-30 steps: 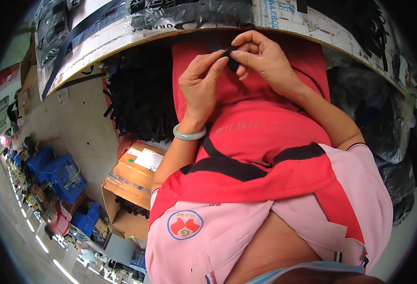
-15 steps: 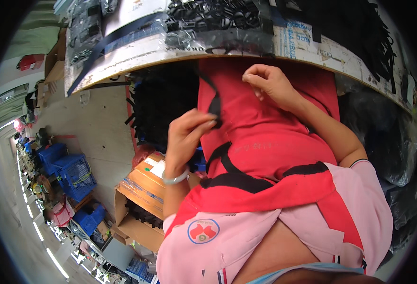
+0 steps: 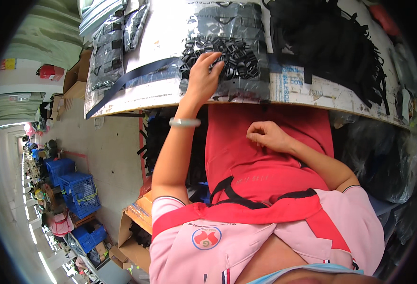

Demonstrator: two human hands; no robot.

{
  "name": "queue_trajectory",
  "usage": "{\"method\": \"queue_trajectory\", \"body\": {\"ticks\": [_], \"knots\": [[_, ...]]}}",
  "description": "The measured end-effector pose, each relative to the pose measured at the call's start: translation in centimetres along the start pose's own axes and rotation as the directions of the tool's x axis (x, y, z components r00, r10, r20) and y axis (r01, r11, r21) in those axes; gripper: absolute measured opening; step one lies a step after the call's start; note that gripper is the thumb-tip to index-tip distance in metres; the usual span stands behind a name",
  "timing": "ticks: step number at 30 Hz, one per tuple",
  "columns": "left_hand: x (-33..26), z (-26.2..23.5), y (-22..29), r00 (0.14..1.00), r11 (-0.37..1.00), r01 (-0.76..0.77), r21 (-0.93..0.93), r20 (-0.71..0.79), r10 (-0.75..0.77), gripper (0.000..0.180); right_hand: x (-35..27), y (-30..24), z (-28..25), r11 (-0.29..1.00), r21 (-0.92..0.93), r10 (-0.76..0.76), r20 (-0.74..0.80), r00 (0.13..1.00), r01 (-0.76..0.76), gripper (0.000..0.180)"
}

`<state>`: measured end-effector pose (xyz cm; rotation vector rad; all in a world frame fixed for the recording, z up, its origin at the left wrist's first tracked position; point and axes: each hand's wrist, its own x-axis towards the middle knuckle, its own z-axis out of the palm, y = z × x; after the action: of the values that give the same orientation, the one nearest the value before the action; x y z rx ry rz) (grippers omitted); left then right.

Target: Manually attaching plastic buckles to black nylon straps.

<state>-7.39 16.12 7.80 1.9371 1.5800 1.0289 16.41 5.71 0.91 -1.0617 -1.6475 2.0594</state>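
My left hand [image 3: 205, 78] reaches over the table, thumb and fingers apart, at the near side of a pile of small black plastic buckles [image 3: 240, 59]. Its fingertips are at the buckles, and no buckle shows held between them. The buckles lie on clear plastic bags. Above my lap, my right hand [image 3: 268, 136] stays near the table edge with its fingers curled toward the thumb. Whatever may be between those fingertips is too small or hidden to see. Under it spreads my red apron [image 3: 265, 165].
A heap of black straps [image 3: 322, 42] covers the table's right side. A dark strap [image 3: 132, 78] crosses the white tabletop [image 3: 163, 23] on the left, near bagged parts [image 3: 108, 59]. An open cardboard box [image 3: 135, 236] and blue crates [image 3: 78, 191] stand at lower left.
My left hand has gone from beside my lap, where it held a black strap, up to the buckle pile; the strap is out of it. My view has tilted toward the table.
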Motion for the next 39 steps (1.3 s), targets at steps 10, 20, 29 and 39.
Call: {"method": "queue_trajectory", "body": {"ticks": [10, 20, 29, 39], "knots": [[13.7, 6.6, -4.7, 0.983, 0.939, -0.152, 0.308, -0.056, 0.177, 0.049, 0.5, 2.0, -2.2, 0.983, -0.184, -0.033, -0.107, 0.994, 0.013, 0.017], [11.3, 2.7, -0.7, 0.846, 0.896, -0.373, 0.243, -0.307, 0.436, 0.082, 2.2, 3.2, -4.1, 0.964, -0.265, -0.026, -0.066, 0.997, 0.008, 0.018], [9.8, 3.1, -6.2, 0.990, 0.895, -0.109, 0.432, -0.031, 0.136, 0.060, 2.9, 2.7, -3.5, 0.963, -0.267, -0.022, 0.001, 1.000, 0.022, 0.022], [9.5, 2.8, -5.2, 0.965, 0.847, -0.225, 0.482, -0.006, 0.261, 0.034, 2.4, 3.0, -3.4, 0.978, -0.194, 0.068, -0.030, 0.997, -0.072, 0.020]]}}
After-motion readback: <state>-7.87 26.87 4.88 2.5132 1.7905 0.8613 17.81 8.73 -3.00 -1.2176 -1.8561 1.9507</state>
